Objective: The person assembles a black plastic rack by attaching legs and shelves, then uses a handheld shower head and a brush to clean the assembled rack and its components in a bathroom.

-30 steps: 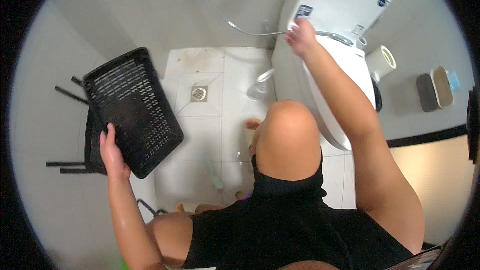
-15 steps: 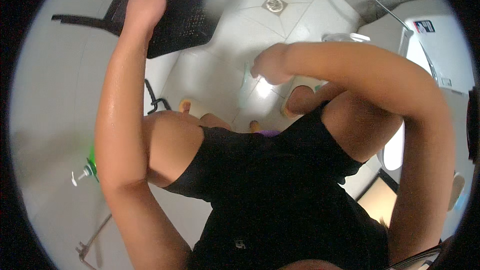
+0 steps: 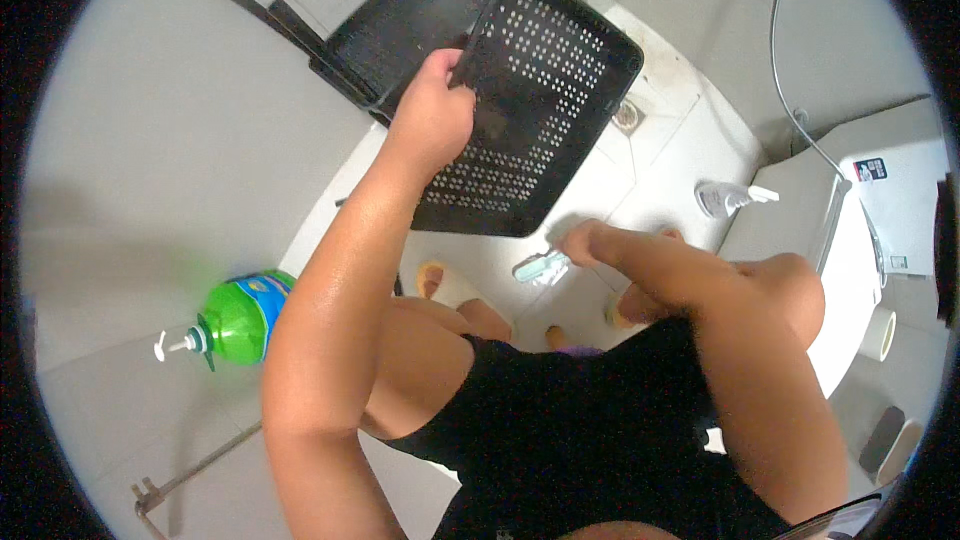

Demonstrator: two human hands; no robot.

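My left hand (image 3: 435, 115) grips the rim of a black chair with a perforated panel (image 3: 540, 110). The panel is tilted, its many small holes facing up, and a smooth black panel (image 3: 410, 20) joins it behind. My fingers are partly hidden behind the rim; the thumb lies on the near side. Just below the panel's lower corner, my right hand (image 3: 583, 240) is closed on a pale green scrubbing brush (image 3: 540, 266), held low over the tiled floor. The brush has a whitish, blurred underside, and the end in my hand is hidden.
A green pump bottle (image 3: 240, 320) stands at the left. A clear spray bottle (image 3: 725, 199) stands right of the brush. There is a floor drain (image 3: 627, 117) beside the panel. A shower hose (image 3: 775, 50) hangs by a white toilet (image 3: 850, 310), and a metal pipe (image 3: 205, 462) runs at lower left.
The chair has turned, bringing its perforated panel up into fuller view. My left hand, earlier loosely open near it, now holds its rim. The view has shifted, showing more of both bottles.
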